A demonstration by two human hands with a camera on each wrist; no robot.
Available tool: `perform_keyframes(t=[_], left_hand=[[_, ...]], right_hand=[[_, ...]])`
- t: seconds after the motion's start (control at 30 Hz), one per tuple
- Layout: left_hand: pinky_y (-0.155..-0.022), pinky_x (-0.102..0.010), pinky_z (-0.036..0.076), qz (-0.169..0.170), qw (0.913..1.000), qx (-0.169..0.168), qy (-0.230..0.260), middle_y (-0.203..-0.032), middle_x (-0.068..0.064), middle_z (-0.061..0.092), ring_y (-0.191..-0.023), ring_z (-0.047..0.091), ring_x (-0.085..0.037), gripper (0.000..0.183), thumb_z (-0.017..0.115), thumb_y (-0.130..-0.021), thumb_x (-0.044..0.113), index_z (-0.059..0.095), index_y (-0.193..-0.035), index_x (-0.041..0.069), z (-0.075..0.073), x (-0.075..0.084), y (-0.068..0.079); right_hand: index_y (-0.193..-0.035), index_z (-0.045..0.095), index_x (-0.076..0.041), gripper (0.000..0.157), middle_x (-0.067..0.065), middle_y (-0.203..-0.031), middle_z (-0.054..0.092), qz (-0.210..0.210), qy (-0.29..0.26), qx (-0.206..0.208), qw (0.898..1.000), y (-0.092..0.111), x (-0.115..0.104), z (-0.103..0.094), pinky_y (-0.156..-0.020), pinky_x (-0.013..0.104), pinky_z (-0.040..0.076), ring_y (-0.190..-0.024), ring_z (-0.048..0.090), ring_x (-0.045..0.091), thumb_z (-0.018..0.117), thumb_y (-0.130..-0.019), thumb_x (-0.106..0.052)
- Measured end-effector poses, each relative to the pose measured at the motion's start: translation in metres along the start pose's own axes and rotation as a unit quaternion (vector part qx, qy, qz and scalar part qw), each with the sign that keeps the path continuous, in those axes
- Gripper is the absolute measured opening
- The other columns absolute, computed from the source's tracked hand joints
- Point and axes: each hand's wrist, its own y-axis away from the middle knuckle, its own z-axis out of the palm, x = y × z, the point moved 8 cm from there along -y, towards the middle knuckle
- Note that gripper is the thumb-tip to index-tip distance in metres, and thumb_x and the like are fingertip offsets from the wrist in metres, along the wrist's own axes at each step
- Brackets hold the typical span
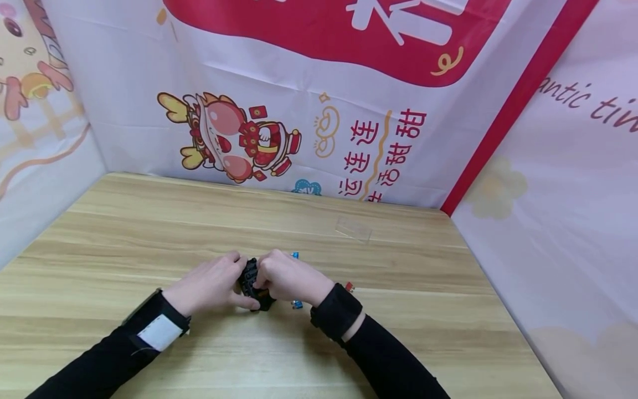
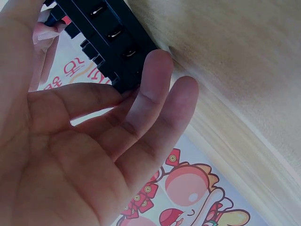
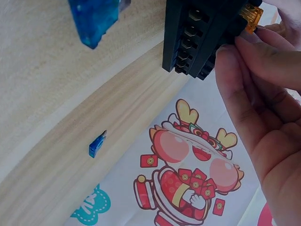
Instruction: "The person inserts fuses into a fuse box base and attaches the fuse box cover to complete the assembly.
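Observation:
A black fuse block point(image 1: 264, 302) with a row of slots is held up between both hands over the table. My left hand point(image 1: 214, 282) grips its far left edge with thumb and index finger. In the left wrist view the other left fingers point(image 2: 157, 89) extend past the block's end. My right hand point(image 1: 286, 277) is curled over the block, thumb and finger pinching at its slotted side. Right beside those fingertips sits an orange blade fuse point(image 3: 251, 18) in the block. Whatever lies between the right fingertips is hidden.
Two blue blade fuses lie on the wooden table, one farther back point(image 1: 296, 255), one nearer point(image 1: 297, 305). A red fuse point(image 1: 350, 287) lies by the right wrist. Behind them lies a clear plastic cover point(image 1: 353, 230). Printed cloth point(image 1: 279, 72) closes off the table's back and sides.

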Motion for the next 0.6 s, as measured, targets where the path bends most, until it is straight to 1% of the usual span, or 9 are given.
perform_keyframes(t=[0.07, 0.17, 0.3, 0.43, 0.6], left_hand=[[-0.055, -0.026, 0.038, -0.001, 1.0000, 0.000, 0.000, -0.082, 0.002, 0.046, -0.066, 0.046, -0.011, 0.065, 0.070, -0.067, 0.067, 0.056, -0.094, 0.010, -0.0010, -0.0004, 0.0000], [-0.055, -0.027, 0.038, 0.000, 1.0000, 0.001, 0.003, -0.082, 0.002, 0.046, -0.067, 0.046, -0.011, 0.062, 0.072, -0.067, 0.066, 0.056, -0.092, 0.011, -0.0020, -0.0004, -0.0002], [-0.056, -0.028, 0.039, -0.001, 1.0000, 0.000, 0.005, -0.083, 0.002, 0.046, -0.068, 0.046, -0.012, 0.061, 0.072, -0.066, 0.065, 0.056, -0.091, 0.012, -0.0022, -0.0005, -0.0006], [-0.057, -0.028, 0.040, -0.006, 1.0000, -0.005, 0.003, -0.085, 0.001, 0.047, -0.069, 0.047, -0.012, 0.064, 0.071, -0.066, 0.068, 0.056, -0.093, 0.012, -0.0007, -0.0017, -0.0007], [-0.058, -0.028, 0.040, -0.010, 0.9999, -0.008, 0.007, -0.087, 0.001, 0.047, -0.071, 0.047, -0.012, 0.064, 0.070, -0.066, 0.068, 0.056, -0.094, 0.012, 0.0001, -0.0029, -0.0002]], right_hand=[[-0.076, 0.075, -0.013, 0.022, -0.008, -0.074, 0.054, -0.002, 0.005, -0.003, 1.000, -0.0015, -0.0003, -0.0003, -0.068, 0.007, 0.038, -0.072, 0.051, 0.001, 0.068, -0.078, 0.009], [-0.069, 0.071, -0.014, 0.024, -0.007, -0.072, 0.052, -0.017, 0.025, -0.004, 1.000, -0.0032, -0.0026, 0.0000, -0.067, 0.007, 0.037, -0.070, 0.048, 0.002, 0.067, -0.078, 0.008], [-0.065, 0.067, -0.014, 0.026, -0.008, -0.070, 0.051, -0.037, 0.039, 0.003, 0.999, -0.0023, -0.0058, -0.0003, -0.065, 0.008, 0.037, -0.069, 0.046, 0.003, 0.066, -0.079, 0.007], [-0.067, 0.067, -0.015, 0.025, -0.008, -0.070, 0.050, -0.048, 0.039, 0.007, 0.998, -0.0003, -0.0073, -0.0004, -0.065, 0.008, 0.036, -0.068, 0.045, 0.003, 0.065, -0.082, 0.005], [-0.074, 0.072, -0.015, 0.022, -0.009, -0.073, 0.054, -0.051, 0.033, -0.001, 0.998, -0.0012, -0.0049, 0.0011, -0.067, 0.008, 0.037, -0.071, 0.047, 0.001, 0.064, -0.084, 0.003]])
